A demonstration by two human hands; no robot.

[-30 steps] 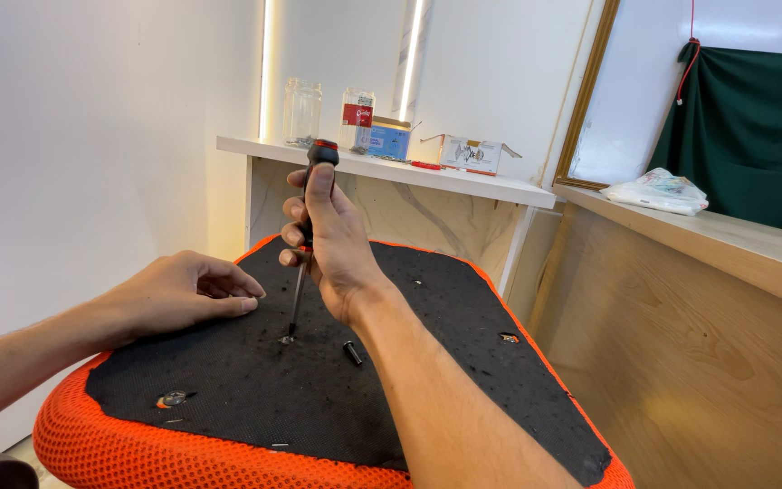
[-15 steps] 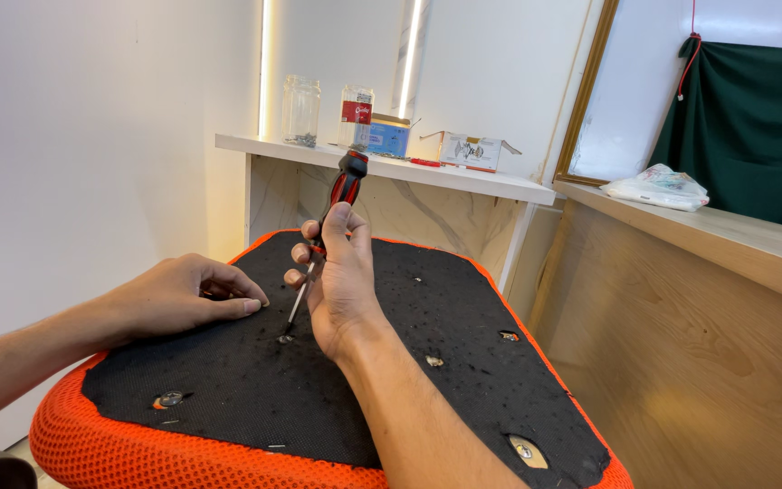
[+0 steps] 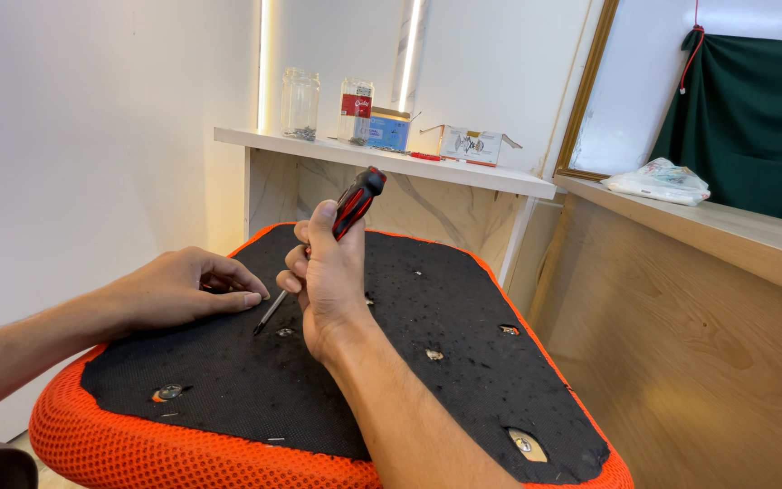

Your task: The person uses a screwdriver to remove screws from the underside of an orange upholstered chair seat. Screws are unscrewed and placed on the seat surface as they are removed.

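Note:
An upturned chair seat lies before me, its black fabric underside (image 3: 337, 380) edged with orange mesh (image 3: 165, 453). My right hand (image 3: 326, 276) grips a red and black screwdriver (image 3: 348, 210), tilted so its tip (image 3: 260, 328) hangs just above the fabric, left of a small screw hole (image 3: 285, 332). My left hand (image 3: 183, 288) rests palm down on the fabric, fingers curled, index tip near the screwdriver tip, holding nothing that I can see.
Other metal fittings show in the fabric (image 3: 170, 392) (image 3: 522, 444) (image 3: 433, 355). Behind stands a white shelf (image 3: 382, 161) with glass jars (image 3: 301, 104) and small boxes (image 3: 472, 145). A wooden counter (image 3: 726, 235) with a plastic bag (image 3: 661, 184) is at the right.
The screwdriver has tilted from upright to slanted and its tip has lifted off the screw hole, moving left. My left hand has stayed put.

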